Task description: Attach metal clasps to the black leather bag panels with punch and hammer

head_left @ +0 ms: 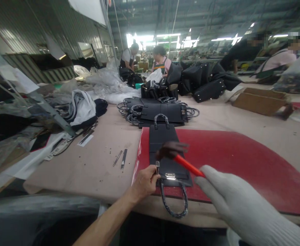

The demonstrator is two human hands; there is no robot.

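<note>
My right hand (220,186), in a white knit glove, is closed around the red handle of a claw hammer (189,165). The hammer's dark head, slightly blurred, hangs over a black bag panel (161,136). My bare left hand (146,179) pinches a short metal punch-like tool (157,166) upright at the panel's left edge. Its lower end is hidden by my fingers. Close by, a silver clasp (170,176) is fixed on the panel. One wrapped handle (175,216) hangs over the table's front edge; another wrapped handle (161,118) arches at the far end.
Under the panel lies a red mat (216,147). A metal rod (117,158) and a flat dark tool (124,159) lie left of it. Beyond are stacked black bag panels (162,112), finished-looking black bags (196,77) and a cardboard box (261,100). Several people work in the background.
</note>
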